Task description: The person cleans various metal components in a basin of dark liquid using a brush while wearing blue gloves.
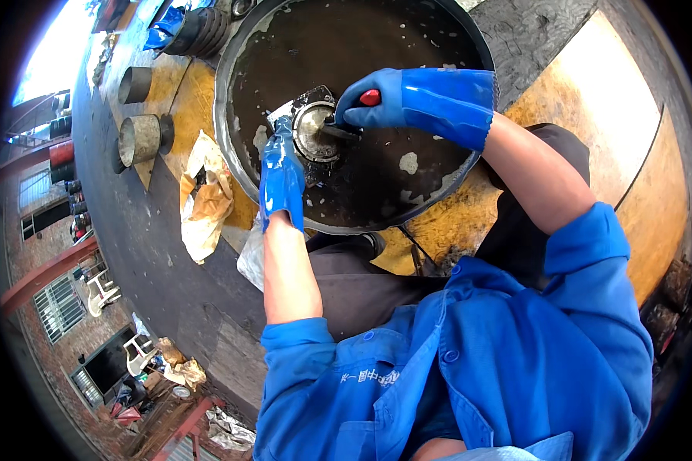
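Both gloved hands over a round basin of dark liquid.

I see stained concrete and brick walls lower left; at upper centre my left grip (283,180) clasps the round metal part (315,131), my right grip (377,104) closed on a red-handled tool (367,98) touching it, inside the basin (438,192).

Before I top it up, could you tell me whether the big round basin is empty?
Not empty: dark liquid with pale specks covers the basin floor around the metal part.
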Tool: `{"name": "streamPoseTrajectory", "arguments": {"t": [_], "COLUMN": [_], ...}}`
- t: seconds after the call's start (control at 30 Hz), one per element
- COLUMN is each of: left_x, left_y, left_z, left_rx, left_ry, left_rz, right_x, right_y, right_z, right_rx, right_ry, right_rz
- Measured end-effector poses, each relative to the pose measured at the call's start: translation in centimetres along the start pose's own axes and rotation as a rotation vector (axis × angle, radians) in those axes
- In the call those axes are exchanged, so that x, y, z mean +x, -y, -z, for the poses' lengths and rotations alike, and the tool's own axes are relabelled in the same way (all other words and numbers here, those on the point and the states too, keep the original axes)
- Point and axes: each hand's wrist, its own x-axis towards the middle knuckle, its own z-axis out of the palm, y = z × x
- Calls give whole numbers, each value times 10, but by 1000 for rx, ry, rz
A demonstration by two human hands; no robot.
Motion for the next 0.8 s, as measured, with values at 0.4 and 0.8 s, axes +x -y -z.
{"name": "streamPoseTrajectory", "arguments": {"t": [0.4,0.8], "left_x": [42,24], "left_y": [50,42], "left_z": [7,-25], "left_rx": [80,70], "left_ry": [-30,-166], "left_rz": [82,266], "right_x": [9,13], "right_y": [-29,-23], "right_z": [-35,-59], "right_rx": [-85,87], "right_ry": [-291,-303], "right_rz": [31,-388]}}
